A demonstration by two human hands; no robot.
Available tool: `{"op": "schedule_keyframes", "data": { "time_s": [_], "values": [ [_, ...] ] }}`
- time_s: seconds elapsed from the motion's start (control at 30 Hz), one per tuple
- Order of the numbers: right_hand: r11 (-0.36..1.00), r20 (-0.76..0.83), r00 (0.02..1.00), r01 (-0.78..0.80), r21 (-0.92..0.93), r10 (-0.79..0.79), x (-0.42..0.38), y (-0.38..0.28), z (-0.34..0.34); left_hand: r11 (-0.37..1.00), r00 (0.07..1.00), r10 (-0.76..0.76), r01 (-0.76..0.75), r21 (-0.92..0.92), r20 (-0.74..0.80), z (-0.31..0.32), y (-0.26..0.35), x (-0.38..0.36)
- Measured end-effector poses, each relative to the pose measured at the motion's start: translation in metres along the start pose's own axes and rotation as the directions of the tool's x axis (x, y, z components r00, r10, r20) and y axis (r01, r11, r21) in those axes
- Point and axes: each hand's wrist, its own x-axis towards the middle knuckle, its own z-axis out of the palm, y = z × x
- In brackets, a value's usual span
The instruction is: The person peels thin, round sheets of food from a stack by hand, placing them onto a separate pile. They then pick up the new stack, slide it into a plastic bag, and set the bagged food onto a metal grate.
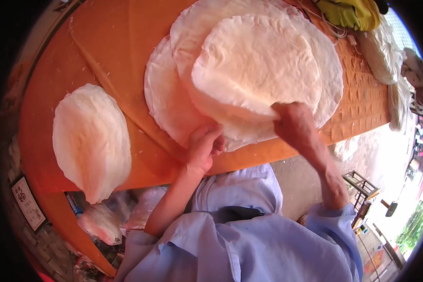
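Several round, white, fluffy sheets of wadding lie overlapped on an orange-covered table. My right hand (296, 123) is closed on the near rim of the top wadding sheet (263, 61), which is raised into a fold there. At the near edge of the lower wadding sheets (162, 89) is my left hand (205, 146), its fingers curled in. Whether wadding is pinched in those fingers is hidden. A separate oval wadding piece (91, 138) lies to the left, its pointed end hanging over the table's near edge.
The orange table cover (117, 42) has a long raised crease on the left. Clear bags of white material (380, 56) and a yellow-green cloth (350, 14) sit at the far right. Plastic bags (103, 221) are under the table. A metal-framed stand (360, 185) is on the floor at right.
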Motion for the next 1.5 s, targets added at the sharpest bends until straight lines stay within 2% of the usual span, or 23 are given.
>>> {"op": "schedule_keyframes", "data": {
  "time_s": [0.1, 0.2, 0.27, 0.33, 0.4, 0.5, 0.63, 0.73, 0.8, 0.83, 0.87, 0.9, 0.93, 1.0, 1.07, 1.13, 1.17, 1.2, 1.33, 1.37, 1.5],
  "values": [
    [0.996, -0.227, 0.973, 0.005, -0.094, -0.026, 0.011, -0.023, -0.060, 0.994, 0.999, -0.039, 0.037, 0.104, 0.011, 0.010, 0.007, -0.002],
    [0.980, -0.373, 0.923, 0.026, -0.198, -0.099, 0.002, -0.055, -0.085, 0.998, 0.997, 0.052, -0.049, -0.050, 0.056, 0.011, -0.004, 0.006],
    [0.993, -0.321, 0.944, 0.049, -0.109, -0.082, -0.004, -0.060, -0.037, 0.990, 0.993, 0.093, -0.085, -0.110, 0.072, 0.014, -0.001, 0.003],
    [0.995, -0.092, 0.994, 0.054, -0.088, -0.062, -0.001, -0.042, 0.025, 0.977, 0.989, 0.110, -0.089, -0.193, 0.101, 0.012, -0.005, 0.003],
    [0.997, -0.008, 1.000, 0.013, -0.072, -0.014, 0.000, -0.040, 0.044, 0.954, 0.981, 0.118, -0.069, -0.292, 0.154, 0.009, -0.006, 0.009],
    [0.990, -0.180, 0.977, 0.127, 0.067, -0.113, -0.009, -0.056, 0.034, 0.934, 0.951, 0.188, -0.095, -0.345, 0.245, 0.008, -0.003, 0.007],
    [0.977, -0.288, 0.937, 0.212, 0.019, -0.198, -0.015, -0.053, 0.044, 0.942, 0.927, 0.227, -0.131, -0.310, 0.297, 0.012, 0.003, 0.008],
    [0.992, -0.173, 0.977, 0.126, 0.002, -0.124, -0.002, -0.028, 0.045, 0.945, 0.920, 0.266, -0.189, -0.269, 0.289, 0.021, 0.009, 0.012],
    [1.000, -0.034, 0.999, 0.000, -0.004, -0.001, 0.013, -0.018, 0.015, 0.947, 0.918, 0.271, -0.202, -0.248, 0.289, 0.022, 0.011, 0.015],
    [0.990, -0.065, 0.998, -0.024, -0.141, 0.015, 0.021, -0.024, -0.018, 0.958, 0.928, 0.248, -0.193, -0.212, 0.278, 0.020, 0.013, 0.017],
    [0.993, -0.232, 0.973, -0.012, -0.116, -0.016, 0.024, -0.024, -0.048, 0.966, 0.938, 0.228, -0.185, -0.178, 0.261, 0.017, 0.015, 0.020],
    [0.988, -0.293, 0.954, -0.104, -0.116, 0.066, 0.025, -0.031, -0.076, 0.974, 0.948, 0.206, -0.174, -0.147, 0.242, 0.013, 0.017, 0.023],
    [0.982, -0.383, 0.924, -0.070, -0.177, -0.004, 0.022, -0.046, -0.099, 0.980, 0.957, 0.185, -0.162, -0.117, 0.225, 0.012, 0.018, 0.025],
    [0.958, -0.450, 0.881, 0.011, -0.288, -0.145, 0.013, -0.054, -0.106, 0.980, 0.954, 0.197, -0.187, -0.063, 0.225, 0.013, 0.020, 0.022],
    [0.977, -0.342, 0.929, 0.075, -0.198, -0.141, 0.006, -0.060, -0.087, 0.980, 0.961, 0.199, -0.195, -0.039, 0.193, 0.018, 0.026, 0.018],
    [0.990, -0.221, 0.966, 0.123, -0.063, -0.134, 0.003, -0.052, -0.045, 0.965, 0.949, 0.215, -0.171, -0.200, 0.230, 0.016, 0.028, 0.020],
    [0.992, -0.134, 0.985, 0.097, -0.084, -0.107, 0.000, -0.047, -0.018, 0.948, 0.942, 0.226, -0.155, -0.277, 0.247, 0.015, 0.028, 0.022],
    [0.994, -0.135, 0.986, 0.096, -0.043, -0.101, -0.001, -0.048, -0.002, 0.885, 0.946, 0.224, -0.096, -0.456, 0.234, 0.013, 0.026, 0.025],
    [0.951, 0.118, 0.993, -0.032, 0.307, -0.005, 0.017, -0.017, -0.005, 0.853, 0.958, 0.221, -0.099, -0.512, 0.183, 0.018, 0.033, 0.033],
    [0.906, 0.246, 0.968, -0.150, 0.397, 0.053, 0.022, -0.016, -0.016, 0.847, 0.958, 0.216, -0.087, -0.524, 0.190, 0.022, 0.037, 0.035],
    [0.842, 0.197, 0.980, -0.074, 0.535, -0.039, 0.017, -0.003, -0.005, 0.842, 0.939, 0.227, -0.054, -0.537, 0.260, 0.022, 0.045, 0.036]
  ]
}}
